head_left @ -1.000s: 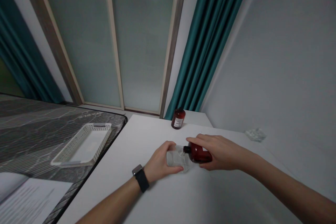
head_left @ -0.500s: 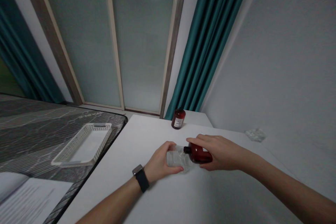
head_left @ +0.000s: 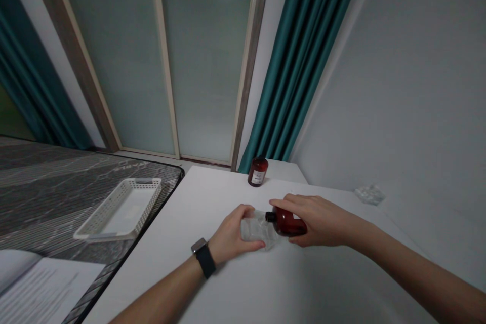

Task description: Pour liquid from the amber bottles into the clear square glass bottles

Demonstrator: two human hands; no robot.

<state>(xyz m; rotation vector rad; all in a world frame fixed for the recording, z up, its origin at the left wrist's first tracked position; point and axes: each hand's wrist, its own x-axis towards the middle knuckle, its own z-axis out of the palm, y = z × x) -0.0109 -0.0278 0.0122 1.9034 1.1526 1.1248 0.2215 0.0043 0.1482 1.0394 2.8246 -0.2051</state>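
My left hand, with a dark-banded watch at the wrist, is closed around a clear, see-through container, likely a glass or cup. In my right hand lies a brown bottle, tipped on its side with its dark neck pointing left over the container's opening. Whether any liquid runs from the neck I cannot make out. The right fingers cover much of the bottle's back end and label. Behind both hands, a second brown bottle with a white label stands upright on the white table.
A white perforated basket sits on the dark patterned surface to the left, near an open book. A crumpled clear plastic piece lies at the table's right back, by the wall. Green curtains and glass doors stand behind.
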